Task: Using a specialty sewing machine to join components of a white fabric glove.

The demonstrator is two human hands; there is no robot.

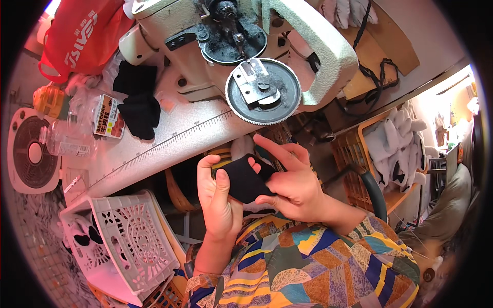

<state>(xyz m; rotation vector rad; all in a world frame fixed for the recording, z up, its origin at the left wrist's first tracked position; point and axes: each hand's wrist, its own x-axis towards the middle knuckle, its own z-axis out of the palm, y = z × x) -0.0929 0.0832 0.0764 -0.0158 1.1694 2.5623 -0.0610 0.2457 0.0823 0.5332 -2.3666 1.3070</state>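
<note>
A black fabric piece [245, 177] is held between my hands below the sewing machine's toothed round plate [280, 102]. My left hand [220, 200] grips its left side, thumb raised along the front. A few fingertips show through an opening near its top. My right hand [297, 187] holds the right side, index finger extended up and the other fingers bent at the cloth. More black cloth pieces [134, 115] lie on the ruled metal table edge [154, 154] at the upper left.
A red bag [87, 31], plastic bottle [67, 141] and small fan [35, 151] sit at left. A pale plastic crate [133, 241] stands lower left. At right are a wooden rack [344, 159] with white fabric pieces [390, 149], and dark cables [375, 77] above.
</note>
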